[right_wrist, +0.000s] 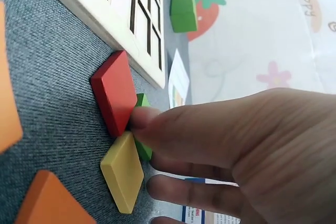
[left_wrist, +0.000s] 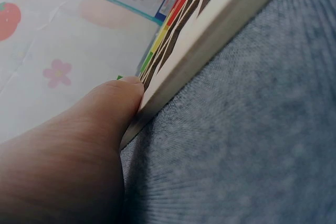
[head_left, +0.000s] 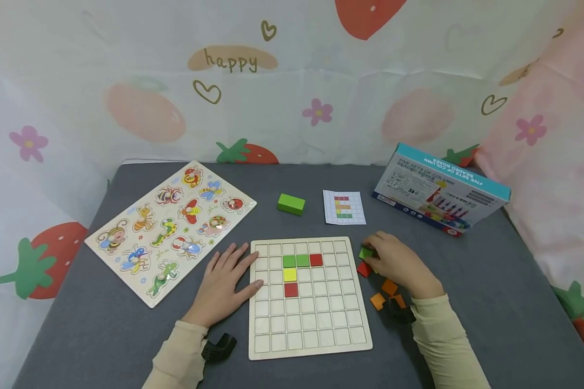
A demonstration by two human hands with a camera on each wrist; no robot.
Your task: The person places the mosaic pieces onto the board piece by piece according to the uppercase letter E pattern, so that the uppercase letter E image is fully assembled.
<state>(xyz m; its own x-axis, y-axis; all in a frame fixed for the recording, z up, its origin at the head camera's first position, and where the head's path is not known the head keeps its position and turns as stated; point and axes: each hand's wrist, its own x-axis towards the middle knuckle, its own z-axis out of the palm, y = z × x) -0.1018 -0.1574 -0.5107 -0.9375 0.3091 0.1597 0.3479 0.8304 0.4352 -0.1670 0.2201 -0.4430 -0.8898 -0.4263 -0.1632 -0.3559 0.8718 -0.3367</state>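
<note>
A pale grid board (head_left: pixel 336 346) lies on the table, with two green squares (head_left: pixel 296 261), two red squares (head_left: pixel 291 290) and a yellow square (head_left: pixel 290 275) in its cells. My left hand (head_left: pixel 226 286) lies with fingers spread beside the board's left side, thumb and fingertips on the rim. In the left wrist view the thumb (left_wrist: pixel 113 106) presses the board's edge. Right of the board, my right hand (head_left: pixel 401 265) pinches a green square (right_wrist: pixel 143 150) between thumb and fingers. Close by it are a red square (right_wrist: pixel 115 93) and a yellow one (right_wrist: pixel 123 171).
Several orange squares (head_left: pixel 377 301) lie below the right hand. Behind the board are a green block (head_left: pixel 291 204) and a pattern card (head_left: pixel 344 207). An insect puzzle board (head_left: pixel 170 232) lies at left; a printed box (head_left: pixel 438 189) stands at the back right.
</note>
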